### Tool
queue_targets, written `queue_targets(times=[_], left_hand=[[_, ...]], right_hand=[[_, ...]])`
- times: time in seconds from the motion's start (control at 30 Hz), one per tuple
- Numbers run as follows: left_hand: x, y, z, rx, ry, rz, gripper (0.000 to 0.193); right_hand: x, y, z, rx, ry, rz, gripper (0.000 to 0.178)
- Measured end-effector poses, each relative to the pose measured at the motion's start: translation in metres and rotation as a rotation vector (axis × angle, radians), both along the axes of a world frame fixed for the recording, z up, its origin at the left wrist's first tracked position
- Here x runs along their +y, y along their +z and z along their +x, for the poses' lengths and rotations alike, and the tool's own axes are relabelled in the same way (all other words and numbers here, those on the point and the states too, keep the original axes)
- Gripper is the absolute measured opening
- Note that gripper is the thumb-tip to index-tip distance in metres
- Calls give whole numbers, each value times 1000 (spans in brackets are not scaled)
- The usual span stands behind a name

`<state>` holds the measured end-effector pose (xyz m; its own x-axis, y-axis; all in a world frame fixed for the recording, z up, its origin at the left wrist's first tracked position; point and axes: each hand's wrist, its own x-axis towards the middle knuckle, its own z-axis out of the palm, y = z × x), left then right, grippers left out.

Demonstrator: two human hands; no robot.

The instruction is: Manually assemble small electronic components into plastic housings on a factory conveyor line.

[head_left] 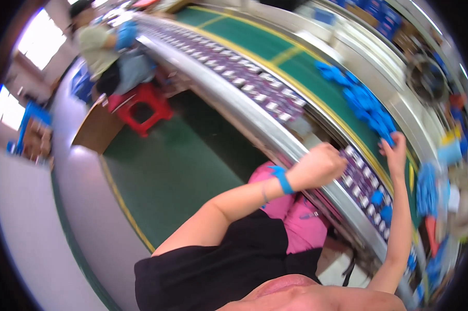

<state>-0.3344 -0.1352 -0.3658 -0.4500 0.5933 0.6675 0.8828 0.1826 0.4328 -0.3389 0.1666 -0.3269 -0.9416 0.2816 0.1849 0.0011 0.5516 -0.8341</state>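
Observation:
My left hand [324, 165], with a blue band [281, 179] around its wrist, is closed above the metal edge of the conveyor. Its fingers hide whatever may be in it. Farther right, my right hand [396, 150] pinches the near end of a long heap of soft blue pieces [366, 106] on the green belt [317, 78]. The exact kind of these pieces is too blurred to tell. Between my arms runs a track of purple holders with white parts [356, 173]. A few blue pieces [383, 206] lie on it, near my right forearm.
The metal conveyor rail [234, 101] runs from far left to near right. A red stool [147, 110] and a co-worker in blue gloves [102, 52] are at the far left. At right stand a round fan [427, 78] and hanging blue material [427, 189].

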Motion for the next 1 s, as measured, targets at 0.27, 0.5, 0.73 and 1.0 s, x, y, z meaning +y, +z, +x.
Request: queue_targets(times=[0.27,0.5,0.73,1.0], left_hand=[[-5,0,-1,23,93,168,15],[-2,8,5,53,35,159,13],[-1,7,5,46,54,132,13],[-2,8,3,43,54,67,14]], right_hand=[[-54,73,78,-379,119,-359,48],[-56,77,124,-411,211,732,42],[-56,64,122,-529,204,877,41],[-62,65,119,-485,224,920,38]])
